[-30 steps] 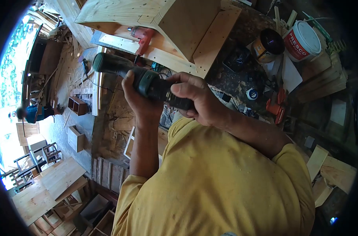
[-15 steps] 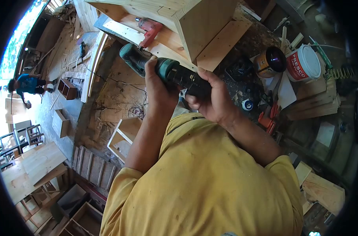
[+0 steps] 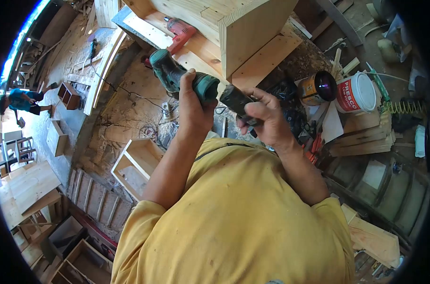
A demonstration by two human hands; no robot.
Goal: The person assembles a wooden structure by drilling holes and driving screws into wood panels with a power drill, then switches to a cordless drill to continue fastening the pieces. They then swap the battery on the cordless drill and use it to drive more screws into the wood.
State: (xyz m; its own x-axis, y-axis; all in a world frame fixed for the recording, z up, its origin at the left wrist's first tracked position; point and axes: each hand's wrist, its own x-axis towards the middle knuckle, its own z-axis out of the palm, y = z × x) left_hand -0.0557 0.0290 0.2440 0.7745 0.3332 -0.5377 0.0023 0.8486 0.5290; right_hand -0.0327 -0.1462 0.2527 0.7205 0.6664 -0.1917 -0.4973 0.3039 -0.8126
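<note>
My left hand (image 3: 194, 106) is wrapped round a green and black cordless power tool (image 3: 172, 71), its open base turned toward my right hand. In my right hand (image 3: 269, 118) I grip a black battery pack (image 3: 235, 99) between thumb and fingers. A small gap separates the pack from the tool's base. Just beyond the tool, a red drill (image 3: 181, 34) lies on a pale wooden board beside a large wooden cabinet piece (image 3: 257, 35).
On the right stand a white putty bucket (image 3: 359, 92) and a dark open can (image 3: 319, 87). An open wooden box frame (image 3: 138, 165) sits at lower left. A power strip (image 3: 166, 110) and cords lie among shavings. Another person (image 3: 23, 101) is at far left.
The battery pack has come away from the tool's base, drawn toward the right by my right hand. My left hand still holds the tool. The person at far left has shifted posture.
</note>
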